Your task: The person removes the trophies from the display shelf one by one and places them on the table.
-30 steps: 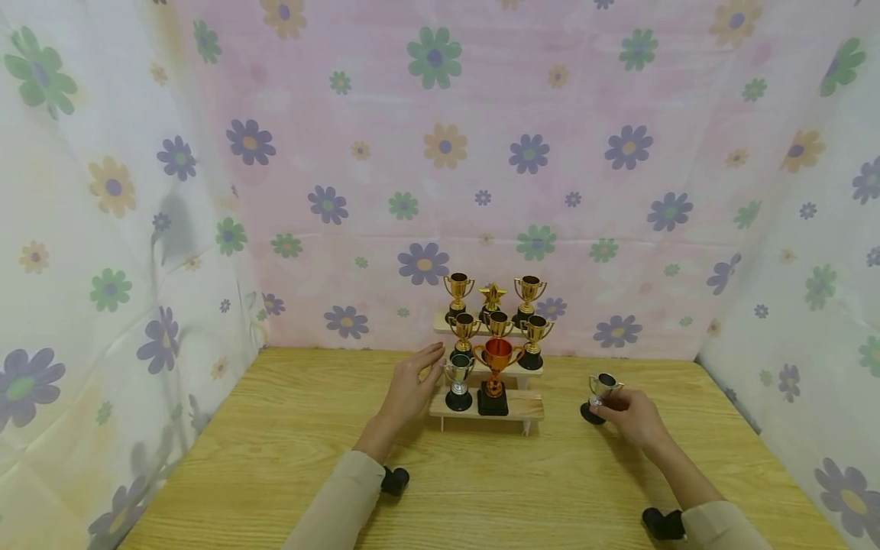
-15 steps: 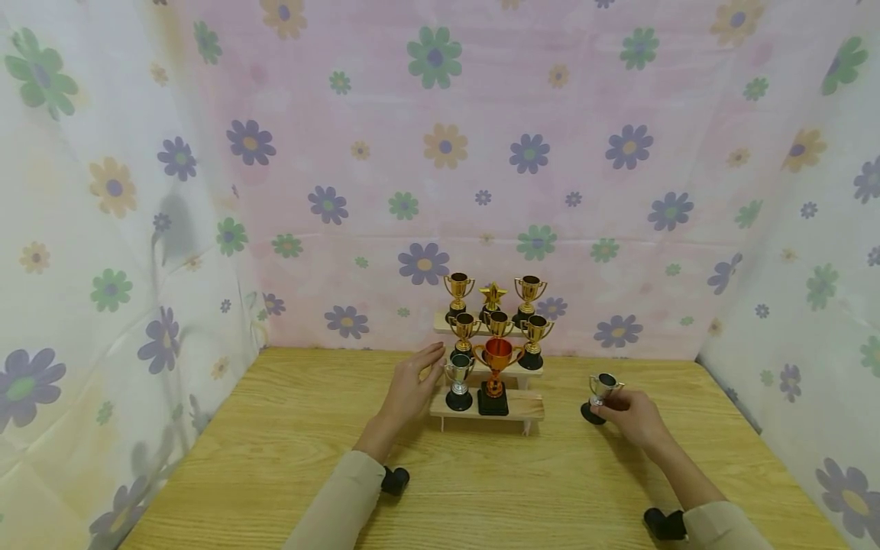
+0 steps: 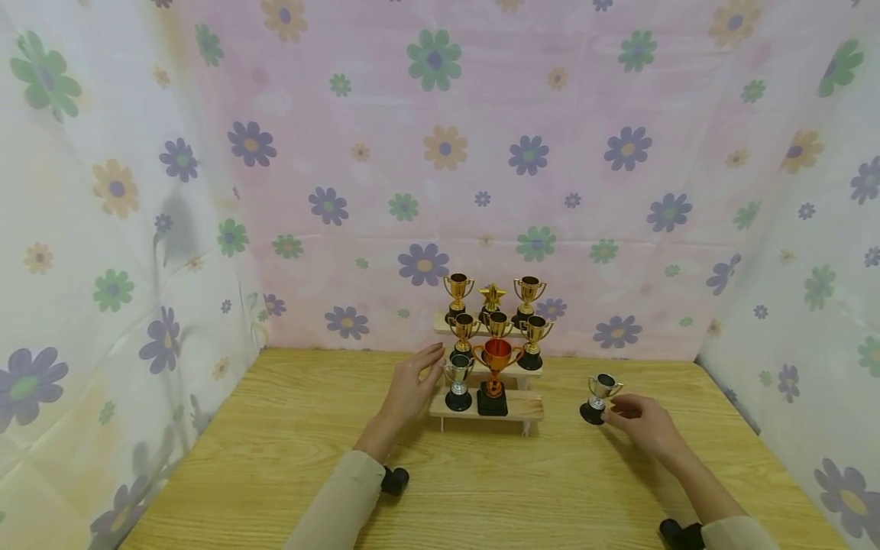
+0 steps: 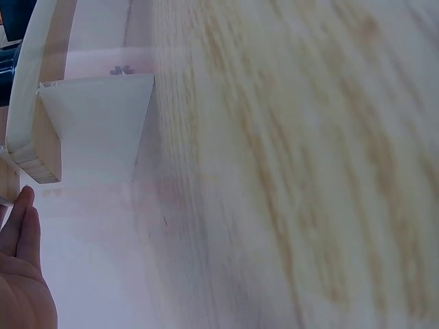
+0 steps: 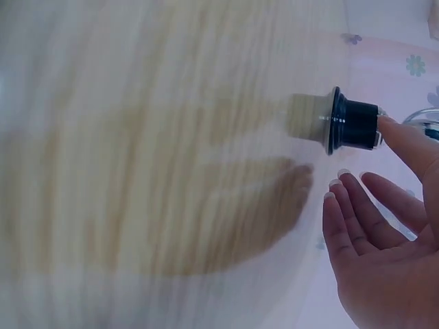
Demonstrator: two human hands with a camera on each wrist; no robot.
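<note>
Flowered cloth (image 3: 440, 191): hangs at 12 o'clock and down both sides — it bounds any reach to the back.
Tabletop (image 3: 481, 489): pale wood, running widest toward 6 o'clock, which looks the easiest side for moving; a stretch of it also separates the stand from the loose silver cup.
Tiered stand (image 3: 441, 324): three wooden shelves bearing gold trophies (image 3: 529, 289), with two more cups on the lowest shelf (image 3: 528, 403); the shelves look narrow, so a base overhanging an edge could tip.
Left hand (image 3: 411, 386): near 9 o'clock of the stand, fingers extended, holding nothing; whether the fingertips touch wood, I cannot tell.
Right hand (image 3: 646, 426): at 4 o'clock of the loose silver cup, fingers relaxed and parted, not wrapped round it; the thumb tip is close by, contact unclear.
Orange cup (image 3: 498, 355): on the lowest shelf, handles spread wide, so it needs some berth.
Shelf silver cup (image 3: 458, 370): at 9 o'clock of the orange one, upright.
Loose silver cup (image 3: 603, 386): upright on the tabletop, at 3 o'clock of the lowest shelf; probably light, stiff and a little slippery.
Black base (image 5: 357, 125): round and flanged, likely the steadiest hold.
Cup handles (image 3: 618, 385): thin, likely the most fragile part — better not pulled.
</note>
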